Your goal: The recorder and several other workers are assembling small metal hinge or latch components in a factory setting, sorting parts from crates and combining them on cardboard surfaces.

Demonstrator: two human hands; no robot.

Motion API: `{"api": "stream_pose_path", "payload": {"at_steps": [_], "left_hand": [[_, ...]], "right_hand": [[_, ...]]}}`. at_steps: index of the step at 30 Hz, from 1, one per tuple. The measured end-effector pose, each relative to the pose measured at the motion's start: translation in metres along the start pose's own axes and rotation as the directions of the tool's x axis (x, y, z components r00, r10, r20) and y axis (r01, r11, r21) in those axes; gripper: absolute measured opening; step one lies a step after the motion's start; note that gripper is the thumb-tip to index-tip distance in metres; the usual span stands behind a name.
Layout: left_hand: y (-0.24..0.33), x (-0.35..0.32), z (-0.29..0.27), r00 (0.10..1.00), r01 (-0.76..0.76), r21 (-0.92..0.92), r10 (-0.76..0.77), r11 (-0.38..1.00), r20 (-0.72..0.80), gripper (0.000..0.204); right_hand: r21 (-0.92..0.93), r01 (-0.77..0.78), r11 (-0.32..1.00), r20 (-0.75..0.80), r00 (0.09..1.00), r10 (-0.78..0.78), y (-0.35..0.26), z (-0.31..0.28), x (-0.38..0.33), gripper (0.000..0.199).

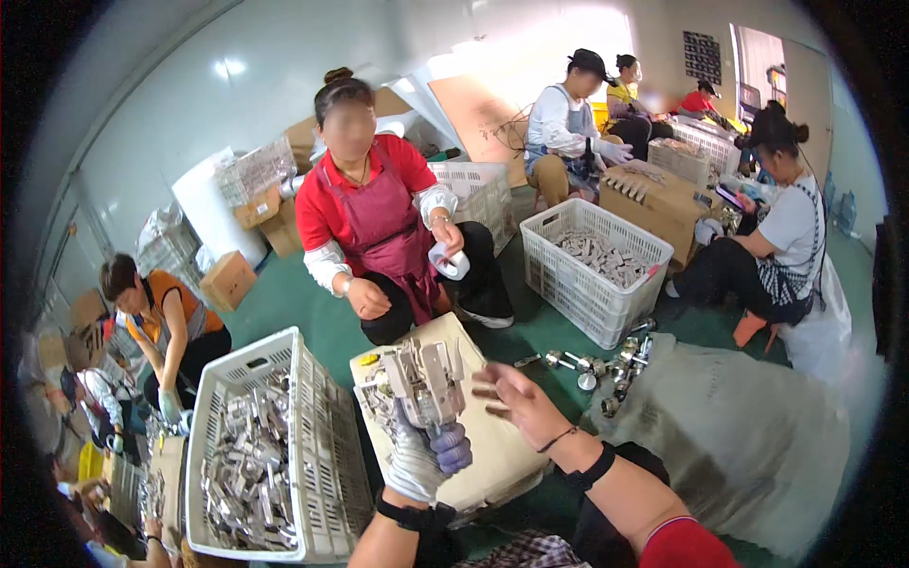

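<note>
My left hand (pixel 428 452), in a white glove with purple fingertips, grips a bundle of flat silver metal parts (pixel 426 377) held upright over a beige board (pixel 492 445) on my lap. My right hand (pixel 516 399) is bare, with a dark cord bracelet and a black wrist strap. It hovers beside the bundle with fingers spread and holds nothing. More small metal parts lie on the board's left edge (pixel 379 402).
A white plastic crate (pixel 312 445) of metal parts stands at my left, another crate (pixel 592 260) ahead right. Shiny knobs (pixel 606 364) lie on a grey sack (pixel 748 435). A person in red (pixel 374 208) squats opposite holding a tape roll (pixel 448 261). Other people work around cardboard boxes.
</note>
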State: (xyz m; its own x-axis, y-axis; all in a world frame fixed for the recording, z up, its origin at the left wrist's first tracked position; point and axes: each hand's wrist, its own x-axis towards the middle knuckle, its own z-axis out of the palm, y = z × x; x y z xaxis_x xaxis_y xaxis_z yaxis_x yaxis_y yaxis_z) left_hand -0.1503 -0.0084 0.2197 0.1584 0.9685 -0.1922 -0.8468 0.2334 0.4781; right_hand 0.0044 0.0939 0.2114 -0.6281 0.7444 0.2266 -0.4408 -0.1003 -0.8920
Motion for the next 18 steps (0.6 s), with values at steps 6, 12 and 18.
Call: {"api": "stream_pose_path", "payload": {"at_steps": [6, 12, 18], "left_hand": [[-0.003, 0.014, 0.004, 1.0, 0.015, -0.008, -0.014, 1.0, 0.028, 0.075], [-0.002, 0.023, -0.001, 0.999, 0.036, -0.075, -0.037, 0.997, -0.007, 0.073], [-0.011, 0.021, -0.009, 0.996, 0.02, -0.128, -0.008, 0.992, 0.088, 0.066]], "right_hand": [[0.341, -0.284, 0.896, 0.024, 0.956, 0.293, 0.011, -0.012, 0.004, 0.059], [0.403, -0.261, 0.877, -0.026, 0.955, 0.296, 0.021, -0.015, 0.018, 0.039], [0.322, -0.169, 0.931, -0.206, 0.948, 0.243, 0.033, -0.012, 0.021, 0.016]]}}
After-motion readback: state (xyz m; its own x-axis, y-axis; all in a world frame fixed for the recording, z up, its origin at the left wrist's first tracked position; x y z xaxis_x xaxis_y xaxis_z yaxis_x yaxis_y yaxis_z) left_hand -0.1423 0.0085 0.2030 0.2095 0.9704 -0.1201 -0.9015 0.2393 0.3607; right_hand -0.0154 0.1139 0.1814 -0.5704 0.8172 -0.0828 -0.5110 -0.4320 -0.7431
